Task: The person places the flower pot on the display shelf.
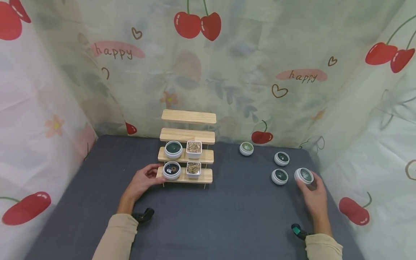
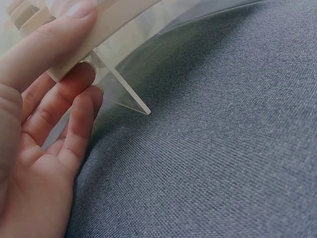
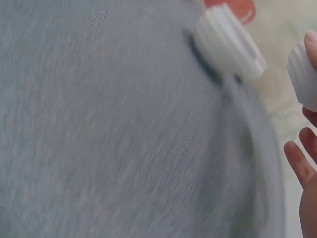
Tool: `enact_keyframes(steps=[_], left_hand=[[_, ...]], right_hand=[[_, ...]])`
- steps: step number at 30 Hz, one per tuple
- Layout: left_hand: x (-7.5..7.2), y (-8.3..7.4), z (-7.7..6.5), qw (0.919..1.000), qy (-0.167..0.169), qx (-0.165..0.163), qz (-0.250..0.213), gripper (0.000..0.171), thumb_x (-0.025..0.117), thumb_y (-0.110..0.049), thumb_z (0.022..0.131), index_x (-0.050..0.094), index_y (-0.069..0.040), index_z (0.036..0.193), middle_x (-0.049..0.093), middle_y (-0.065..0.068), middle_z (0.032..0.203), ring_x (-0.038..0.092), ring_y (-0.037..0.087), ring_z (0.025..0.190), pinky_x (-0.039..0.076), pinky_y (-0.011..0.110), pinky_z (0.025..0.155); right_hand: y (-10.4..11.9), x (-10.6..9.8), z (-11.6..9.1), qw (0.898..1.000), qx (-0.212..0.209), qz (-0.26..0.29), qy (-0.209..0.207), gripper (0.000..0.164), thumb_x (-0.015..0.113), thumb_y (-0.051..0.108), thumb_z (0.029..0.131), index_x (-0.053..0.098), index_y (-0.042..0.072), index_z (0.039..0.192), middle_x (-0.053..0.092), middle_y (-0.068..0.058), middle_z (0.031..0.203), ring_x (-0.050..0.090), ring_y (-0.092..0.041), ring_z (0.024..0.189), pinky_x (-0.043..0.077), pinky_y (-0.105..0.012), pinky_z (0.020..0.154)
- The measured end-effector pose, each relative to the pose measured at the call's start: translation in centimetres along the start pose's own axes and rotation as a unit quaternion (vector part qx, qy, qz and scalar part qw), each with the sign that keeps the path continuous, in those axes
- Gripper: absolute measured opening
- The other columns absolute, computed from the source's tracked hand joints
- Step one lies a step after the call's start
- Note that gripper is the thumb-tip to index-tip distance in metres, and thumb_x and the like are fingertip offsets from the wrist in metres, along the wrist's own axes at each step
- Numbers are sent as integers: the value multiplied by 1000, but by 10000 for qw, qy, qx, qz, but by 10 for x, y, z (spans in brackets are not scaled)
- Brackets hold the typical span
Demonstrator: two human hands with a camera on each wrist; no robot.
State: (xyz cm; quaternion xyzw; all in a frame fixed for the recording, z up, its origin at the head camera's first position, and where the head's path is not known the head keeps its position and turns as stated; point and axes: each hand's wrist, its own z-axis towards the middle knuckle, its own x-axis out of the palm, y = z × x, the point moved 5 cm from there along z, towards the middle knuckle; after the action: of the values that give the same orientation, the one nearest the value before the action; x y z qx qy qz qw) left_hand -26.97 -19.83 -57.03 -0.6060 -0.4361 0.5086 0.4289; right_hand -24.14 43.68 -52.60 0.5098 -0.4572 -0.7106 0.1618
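Observation:
My left hand (image 1: 142,183) grips the left end of the lowest board of a tiered wooden display stand (image 1: 186,135). In the left wrist view, the thumb lies over the board (image 2: 116,22) and fingertips curl beneath it, beside a clear support leg (image 2: 130,89). At the far right, my right hand (image 1: 315,196) holds a small round white pot (image 1: 304,176) with a green top, thumb against its side. The right wrist view catches only part of that hand and pot (image 3: 303,77). Another ribbed white pot (image 3: 228,42) appears blurred there, sitting on the cloth.
Two round pots (image 1: 173,149) and two square white pots (image 1: 194,148) with grainy contents stand on the stand's lower two boards. Several round pots, including a paler green one (image 1: 246,148), sit on the dark cloth (image 1: 227,216) at right. A patterned curtain (image 1: 227,72) hangs behind.

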Motion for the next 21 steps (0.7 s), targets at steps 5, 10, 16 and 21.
enact_keyframes(steps=[5,10,16,21], left_hand=[[0,0,0,10000,17,27,-22,77,90,-27,78,54,-4,143,67,12,117,64,11,99,52,18,83],[0,0,0,10000,41,-53,-59,77,91,-27,78,55,-5,143,66,12,118,64,9,99,52,18,83],[-2,0,0,10000,35,-51,-71,76,90,-25,79,54,-6,143,66,16,120,63,10,99,52,18,83],[-2,2,1,10000,37,-70,42,76,90,-27,78,55,-7,143,66,15,120,64,10,100,52,18,83]], right_hand=[[30,3,-3,9996,-280,66,-70,76,70,47,94,37,22,157,49,-7,150,50,-21,132,48,-41,104],[64,11,-9,9964,-726,418,-148,67,71,37,96,43,21,154,54,6,132,49,0,114,46,-18,96],[103,27,-16,9880,-1253,901,28,61,71,27,97,46,16,151,50,18,118,49,6,106,41,-4,86],[125,40,-26,9844,-1346,1085,323,61,70,21,98,44,14,152,50,14,120,50,4,104,42,-4,84]])
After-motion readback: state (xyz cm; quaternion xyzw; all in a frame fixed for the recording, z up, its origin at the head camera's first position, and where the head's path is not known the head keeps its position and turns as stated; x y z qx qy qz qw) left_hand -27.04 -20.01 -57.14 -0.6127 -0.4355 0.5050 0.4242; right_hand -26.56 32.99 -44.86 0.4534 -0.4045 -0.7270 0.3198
